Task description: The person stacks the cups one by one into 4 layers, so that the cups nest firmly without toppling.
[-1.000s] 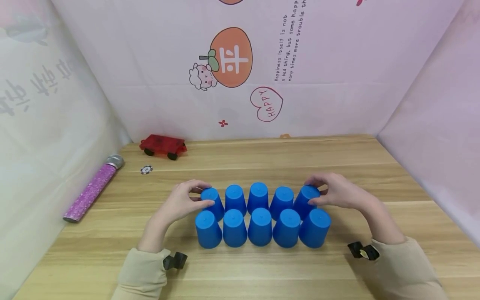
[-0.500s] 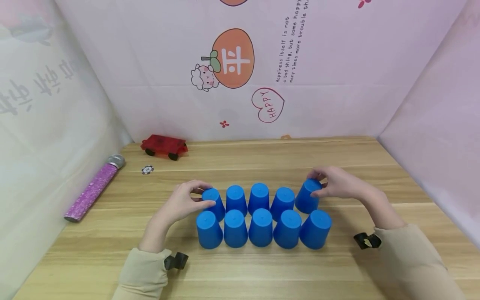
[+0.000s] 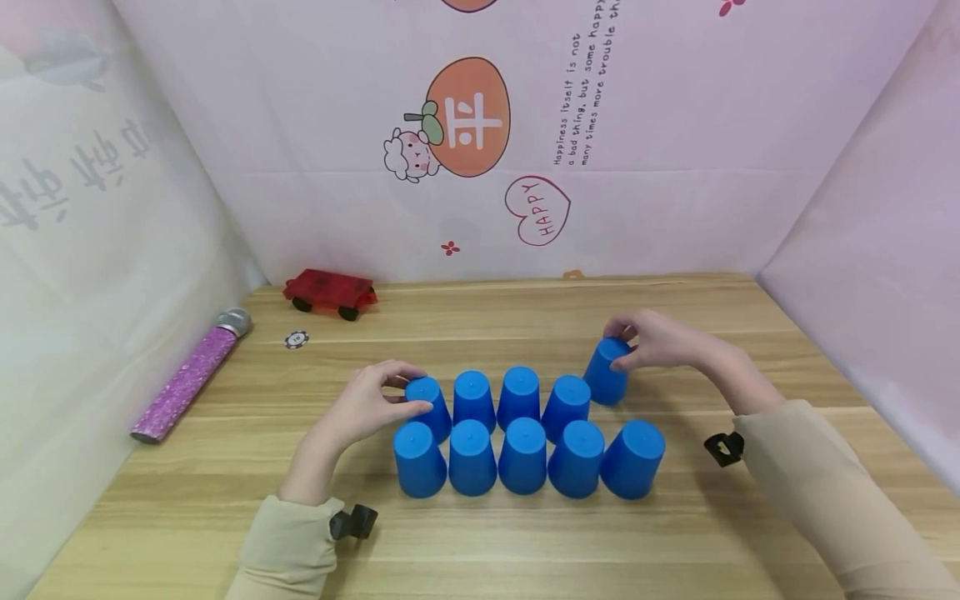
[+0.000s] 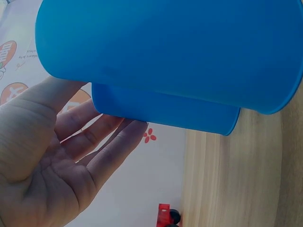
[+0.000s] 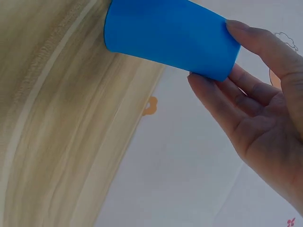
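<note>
Blue cups stand upside down in two rows on the wooden table. My right hand (image 3: pixel 660 340) grips a blue cup (image 3: pixel 606 375) by its narrow end, behind the right end of the back row; the right wrist view shows thumb and fingers around that cup (image 5: pixel 170 38). At the left end of the back row, my left hand (image 3: pixel 369 404) holds another cup (image 3: pixel 427 407) between thumb and fingers. In the left wrist view a front-row cup (image 4: pixel 165 47) covers much of that held cup (image 4: pixel 165 111). The rightmost front cup (image 3: pixel 634 458) stands apart from both hands.
A red toy car (image 3: pixel 330 292) and a small poker chip (image 3: pixel 296 339) lie at the back left. A purple glittery microphone (image 3: pixel 191 375) lies by the left cloth wall. Printed white cloth (image 3: pixel 337 167) hangs behind the wooden table (image 3: pixel 465 550).
My right hand has lifted its cup out of the right end of the back row and moved it toward the back wall. The left hand stays on its cup.
</note>
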A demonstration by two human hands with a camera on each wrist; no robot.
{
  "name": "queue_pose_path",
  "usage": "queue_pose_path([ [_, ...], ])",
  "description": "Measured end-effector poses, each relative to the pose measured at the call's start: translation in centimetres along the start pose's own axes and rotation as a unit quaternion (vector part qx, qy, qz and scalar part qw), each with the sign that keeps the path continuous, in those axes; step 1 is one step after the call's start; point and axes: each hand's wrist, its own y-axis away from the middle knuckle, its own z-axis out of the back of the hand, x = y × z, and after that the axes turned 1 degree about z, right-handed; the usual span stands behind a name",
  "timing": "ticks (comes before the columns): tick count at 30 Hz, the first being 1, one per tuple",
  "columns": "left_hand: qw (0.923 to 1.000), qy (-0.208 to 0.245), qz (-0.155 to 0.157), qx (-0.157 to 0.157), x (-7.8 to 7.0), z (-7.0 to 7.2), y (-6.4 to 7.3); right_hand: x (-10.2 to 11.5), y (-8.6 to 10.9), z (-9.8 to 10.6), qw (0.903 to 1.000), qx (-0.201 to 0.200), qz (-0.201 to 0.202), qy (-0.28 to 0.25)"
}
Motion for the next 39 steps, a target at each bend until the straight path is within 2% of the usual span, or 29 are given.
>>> queue_pose_path([
  [13,1.0,0.004,0.0,0.004,-0.1,-0.1,0.0,0.8,-3.6,-0.1,0.9993,0.014,0.019,0.028],
  [24,1.0,0.004,-0.001,0.002,-0.1,0.0,-0.2,1.4,-5.6,-0.4,0.9985,0.021,0.051,0.002],
  [39,0.9999,0.01,0.002,0.001,-0.1,0.2,-0.2,3.0,-7.9,-0.7,0.9958,0.055,0.073,-0.007],
])
